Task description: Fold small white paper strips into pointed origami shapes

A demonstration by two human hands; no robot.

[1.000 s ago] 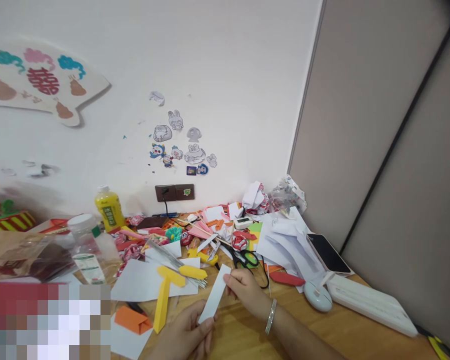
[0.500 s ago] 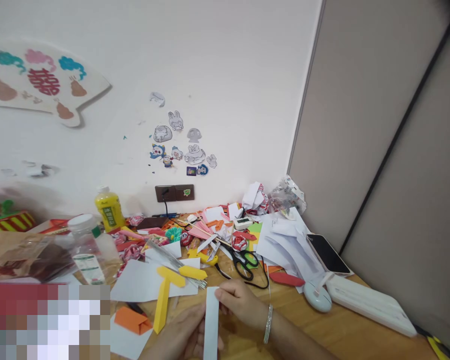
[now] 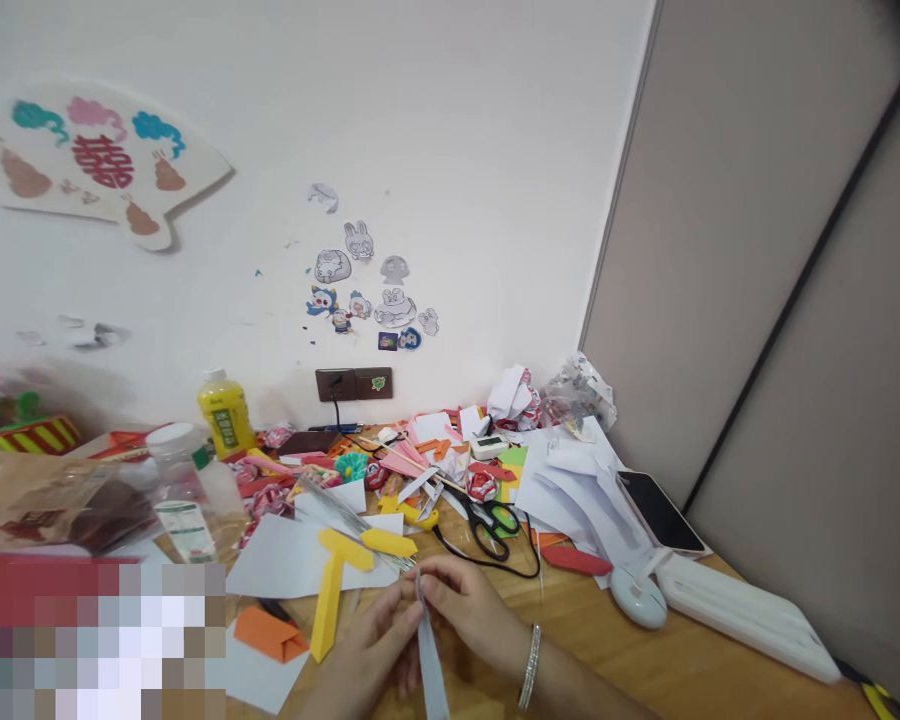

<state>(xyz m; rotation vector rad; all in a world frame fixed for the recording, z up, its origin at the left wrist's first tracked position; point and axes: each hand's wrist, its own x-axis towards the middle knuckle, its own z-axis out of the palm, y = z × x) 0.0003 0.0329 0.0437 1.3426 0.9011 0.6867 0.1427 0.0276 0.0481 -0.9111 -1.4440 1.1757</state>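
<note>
A narrow strip of white paper point(image 3: 432, 665) stands nearly edge-on between my two hands at the bottom middle. My left hand point(image 3: 379, 640) pinches its upper part from the left, thumb along the strip. My right hand point(image 3: 469, 605), with a sparkling bracelet point(image 3: 529, 667) at the wrist, grips the top end between thumb and fingers. Folded yellow paper pieces point(image 3: 328, 605) lie just beyond my left hand, partly on a white sheet point(image 3: 270, 555). A folded orange paper piece point(image 3: 270, 635) rests to the left on another white sheet.
Black-handled scissors point(image 3: 491, 525) and a yellow glue gun point(image 3: 412, 513) lie beyond my hands amid paper scraps. At right are a phone point(image 3: 660, 510) and a white lamp point(image 3: 746, 615). A yellow bottle point(image 3: 226, 415) and a clear jar point(image 3: 176, 480) stand at left.
The paper strip has turned from facing me to nearly edge-on. My left hand has moved up it, and both hands are now close together near its top.
</note>
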